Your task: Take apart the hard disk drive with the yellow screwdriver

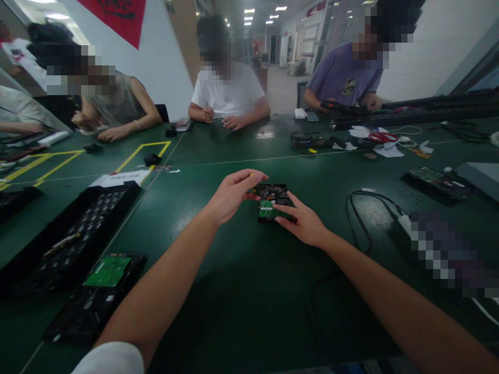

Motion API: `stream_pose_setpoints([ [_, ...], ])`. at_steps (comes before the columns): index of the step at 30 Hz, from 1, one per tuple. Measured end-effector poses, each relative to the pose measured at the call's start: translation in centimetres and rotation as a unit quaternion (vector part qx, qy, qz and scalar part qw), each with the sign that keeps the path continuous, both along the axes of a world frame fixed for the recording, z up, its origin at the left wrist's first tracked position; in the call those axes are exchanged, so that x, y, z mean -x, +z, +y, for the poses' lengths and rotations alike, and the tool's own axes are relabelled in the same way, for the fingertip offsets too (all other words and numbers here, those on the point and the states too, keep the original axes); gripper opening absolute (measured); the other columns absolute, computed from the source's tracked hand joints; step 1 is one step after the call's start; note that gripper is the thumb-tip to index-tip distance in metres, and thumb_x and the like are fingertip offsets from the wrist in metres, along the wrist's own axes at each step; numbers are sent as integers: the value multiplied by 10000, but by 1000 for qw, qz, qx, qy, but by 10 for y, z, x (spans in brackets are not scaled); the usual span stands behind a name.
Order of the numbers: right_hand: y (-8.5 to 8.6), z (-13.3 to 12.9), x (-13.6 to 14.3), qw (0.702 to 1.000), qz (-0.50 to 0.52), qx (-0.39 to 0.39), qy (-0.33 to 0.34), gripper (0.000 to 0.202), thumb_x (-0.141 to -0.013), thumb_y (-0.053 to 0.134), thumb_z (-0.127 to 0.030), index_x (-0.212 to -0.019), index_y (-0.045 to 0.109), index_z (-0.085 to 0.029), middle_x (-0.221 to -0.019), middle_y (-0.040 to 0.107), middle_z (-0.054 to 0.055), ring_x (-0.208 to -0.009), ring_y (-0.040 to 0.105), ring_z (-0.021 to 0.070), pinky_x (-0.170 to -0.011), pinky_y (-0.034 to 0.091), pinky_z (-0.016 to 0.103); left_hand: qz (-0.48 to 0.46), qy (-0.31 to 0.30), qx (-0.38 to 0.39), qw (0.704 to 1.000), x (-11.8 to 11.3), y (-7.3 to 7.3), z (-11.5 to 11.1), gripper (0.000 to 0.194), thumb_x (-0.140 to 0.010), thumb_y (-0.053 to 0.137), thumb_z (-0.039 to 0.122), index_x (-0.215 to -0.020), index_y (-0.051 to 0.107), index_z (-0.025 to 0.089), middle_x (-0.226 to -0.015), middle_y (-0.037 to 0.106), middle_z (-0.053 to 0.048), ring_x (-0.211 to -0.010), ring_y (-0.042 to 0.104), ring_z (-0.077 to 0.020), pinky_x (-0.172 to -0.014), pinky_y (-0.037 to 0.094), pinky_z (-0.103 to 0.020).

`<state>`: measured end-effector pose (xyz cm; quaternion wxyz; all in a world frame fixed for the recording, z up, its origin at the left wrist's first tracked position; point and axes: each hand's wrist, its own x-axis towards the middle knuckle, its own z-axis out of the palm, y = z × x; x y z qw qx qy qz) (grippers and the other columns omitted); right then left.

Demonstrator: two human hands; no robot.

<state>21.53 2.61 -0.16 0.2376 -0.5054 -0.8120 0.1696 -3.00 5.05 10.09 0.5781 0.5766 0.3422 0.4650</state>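
Observation:
A hard drive (266,206) with a green circuit board and dark metal casing lies on the table in front of me. My left hand (234,195) is at its left far side, thumb and fingers pinched around a small yellow thing (253,178). Most of that yellow piece is hidden by the fingers, so its kind cannot be made out. From the right, my right hand (306,221) holds the drive, its fingers spread over the board and right edge.
Left of me are a long black tray (93,228) and another hard drive (107,271). On the right lie a black cable (353,208), a blurred-out object (452,249) and a further drive (432,182). People sit across the green table (234,311), near cables and papers (390,150).

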Motion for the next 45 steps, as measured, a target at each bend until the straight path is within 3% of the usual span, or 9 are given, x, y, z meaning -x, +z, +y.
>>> stream_pose_setpoints([
  [11,3,-1,1,1000,-1,2,2,485,-972,610,-532,-1419,649,-351,-1692,295,91,-1258,640,338,-1074,494,526,-21,-82,22,996,1,3,-3,284,-915,695,397,-1112,689,193,-988,685,-76,-923,653,-190,-636,544,-244],
  [17,-1,1,0,1000,1,-10,3,487,-971,601,-553,-1424,637,-376,-1693,295,69,-1334,584,352,-1067,497,550,-53,-57,55,995,3,2,0,227,-895,690,356,-1039,635,189,-1056,706,-94,-946,697,-225,-619,582,-280],
  [24,-3,1,0,1000,-2,1,-6,500,-970,590,-577,-1435,621,-397,-1701,274,57,-1342,573,365,-1069,490,570,-39,-20,32,999,3,4,2,224,-857,668,366,-895,717,151,-1043,669,-108,-967,646,-232,-626,583,-279],
  [30,1,0,0,1000,-1,4,-4,503,-974,586,-572,-1437,627,-378,-1702,271,78,-1336,579,367,-1077,483,552,-50,-45,49,997,4,5,2,234,-895,634,356,-1011,697,162,-927,675,-92,-894,653,-217,-592,568,-273],
  [37,2,0,1,1000,2,5,-1,498,-973,589,-566,-1435,627,-382,-1702,276,75,-1343,575,368,-1095,465,564,-90,-39,54,994,0,1,3,230,-912,653,391,-974,662,170,-962,679,-78,-971,681,-220,-794,626,-368],
  [45,-1,0,0,1000,7,-10,7,498,-973,595,-557,-1424,643,-353,-1696,287,85,-1385,539,365,-1093,477,536,-26,-26,7,999,-1,0,-1,269,-886,733,439,-969,737,183,-985,653,-62,-921,620,-169,-671,571,-241],
])
